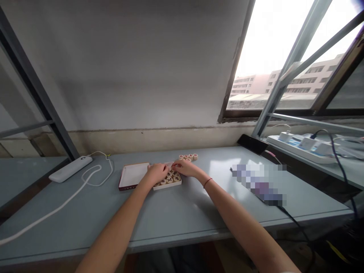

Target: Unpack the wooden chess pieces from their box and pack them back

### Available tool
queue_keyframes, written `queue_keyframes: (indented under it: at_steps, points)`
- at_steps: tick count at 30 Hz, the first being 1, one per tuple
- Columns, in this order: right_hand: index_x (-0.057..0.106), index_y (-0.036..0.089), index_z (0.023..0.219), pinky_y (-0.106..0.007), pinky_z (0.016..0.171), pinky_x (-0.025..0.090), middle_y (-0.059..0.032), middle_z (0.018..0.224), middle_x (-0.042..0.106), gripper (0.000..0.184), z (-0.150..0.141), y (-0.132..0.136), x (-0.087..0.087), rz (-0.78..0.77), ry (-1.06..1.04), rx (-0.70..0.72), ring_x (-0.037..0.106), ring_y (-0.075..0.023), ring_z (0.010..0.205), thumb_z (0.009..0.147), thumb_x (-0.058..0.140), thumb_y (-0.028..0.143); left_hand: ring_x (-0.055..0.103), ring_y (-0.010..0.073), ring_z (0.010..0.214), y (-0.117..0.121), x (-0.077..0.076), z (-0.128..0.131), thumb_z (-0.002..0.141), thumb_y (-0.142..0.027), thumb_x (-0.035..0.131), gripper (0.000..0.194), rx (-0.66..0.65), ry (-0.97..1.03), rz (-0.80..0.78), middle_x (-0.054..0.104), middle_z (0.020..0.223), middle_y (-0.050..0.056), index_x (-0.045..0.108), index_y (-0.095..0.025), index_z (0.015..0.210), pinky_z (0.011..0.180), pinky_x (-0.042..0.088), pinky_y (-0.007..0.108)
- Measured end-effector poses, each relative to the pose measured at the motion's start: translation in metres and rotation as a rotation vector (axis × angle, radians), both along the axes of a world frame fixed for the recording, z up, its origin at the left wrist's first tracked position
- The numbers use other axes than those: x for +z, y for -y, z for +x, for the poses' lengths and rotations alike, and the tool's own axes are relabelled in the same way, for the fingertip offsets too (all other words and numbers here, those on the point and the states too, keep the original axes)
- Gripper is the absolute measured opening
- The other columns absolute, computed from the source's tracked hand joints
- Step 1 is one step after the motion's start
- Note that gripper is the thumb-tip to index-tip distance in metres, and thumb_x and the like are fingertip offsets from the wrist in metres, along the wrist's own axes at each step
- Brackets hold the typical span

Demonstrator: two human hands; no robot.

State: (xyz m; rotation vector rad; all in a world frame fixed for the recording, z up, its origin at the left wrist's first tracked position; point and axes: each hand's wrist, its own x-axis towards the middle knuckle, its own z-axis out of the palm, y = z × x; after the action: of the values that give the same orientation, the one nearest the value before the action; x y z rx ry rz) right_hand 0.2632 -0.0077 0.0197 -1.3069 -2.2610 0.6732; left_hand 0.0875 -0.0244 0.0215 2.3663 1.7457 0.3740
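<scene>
A shallow white box on the desk holds round wooden xiangqi pieces with dark characters, several of them in rows. Over its left part, my left hand is closed, fingers bent down among the pieces; what its fingertips hold is hidden. From the right, my right hand reaches over the back of the box with thumb and fingers pinched at a xiangqi piece. More loose pieces with red characters stand just behind my right hand. The box's lid, white inside with a dark red side, lies to the left.
A white power strip and its cable lie at the left of the desk. To the right are a blurred-out flat object with a black cable and a dark phone-like device. A loaded socket strip sits beyond the bed-frame post.
</scene>
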Motion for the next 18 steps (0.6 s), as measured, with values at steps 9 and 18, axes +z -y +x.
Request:
queue_keyframes:
  at_steps: [9,18]
  points:
    - [0.067,0.016,0.101,-0.021,0.051,0.031,0.0009,0.062,0.052,0.035,0.004,0.002,0.010,-0.027,-0.196,0.024,0.042,-0.0104,0.056,0.080,0.052,0.040,0.059,0.0187,0.089,0.000,0.010,0.003,0.086,-0.037,0.041,0.026,-0.044,0.382,0.182,0.064,0.097,0.006,0.062,-0.021,0.092,0.080,0.043,0.029]
    - [0.062,0.013,0.085,-0.020,0.044,0.025,0.0042,0.056,0.041,0.044,0.021,0.006,0.025,-0.250,-0.515,0.068,0.032,-0.0065,0.049,0.075,0.055,0.055,0.062,0.0167,0.087,0.001,0.012,0.010,0.086,-0.041,0.044,0.027,-0.046,0.798,0.108,0.067,0.094,0.005,0.060,-0.019,0.091,0.080,0.048,0.027]
